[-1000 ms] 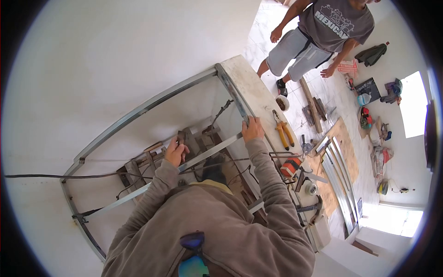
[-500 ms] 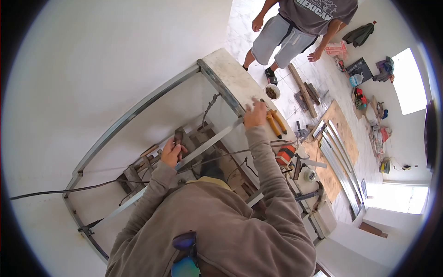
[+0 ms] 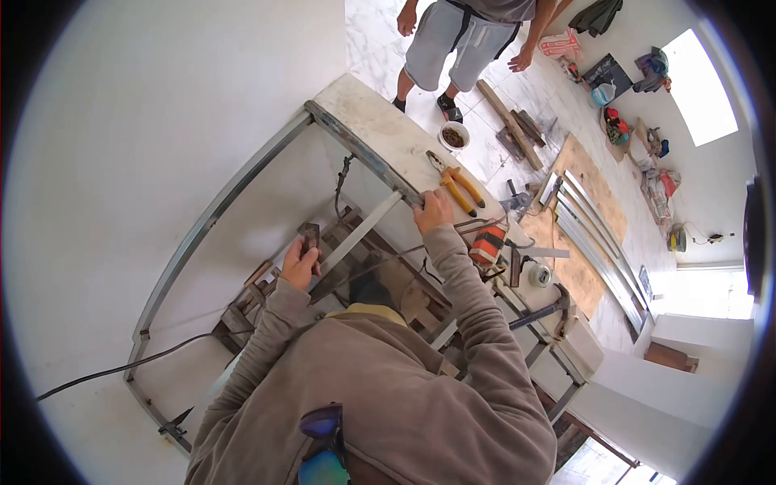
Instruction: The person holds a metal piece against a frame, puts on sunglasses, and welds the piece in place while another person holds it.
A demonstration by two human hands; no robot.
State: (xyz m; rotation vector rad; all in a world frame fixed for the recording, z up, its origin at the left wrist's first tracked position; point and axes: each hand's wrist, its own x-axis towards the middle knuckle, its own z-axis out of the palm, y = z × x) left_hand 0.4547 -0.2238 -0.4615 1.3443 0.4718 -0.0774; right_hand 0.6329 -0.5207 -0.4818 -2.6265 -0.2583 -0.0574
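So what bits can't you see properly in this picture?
Head view only:
- Left hand: its palm and whatever it grips are hidden by its own fingers and the metal strip.
- Right hand: fingertips hidden at the frame joint.
- Bowl: contents too small to tell.
- Other person: upper body cut off by the top edge.
- Floor clutter: too small and washed out by window glare.
- Space under the counter: blocked by the wearer's back.

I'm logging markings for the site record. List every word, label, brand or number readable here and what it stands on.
None can be read.
Other person's shirt: print cut off by the picture's edge.
Orange tool on the counter: any label too small to read.
Red-and-white pack on the floor: print too blurred.
Dark board on the floor: nothing legible.
Yellow-handled pliers: no marking visible.
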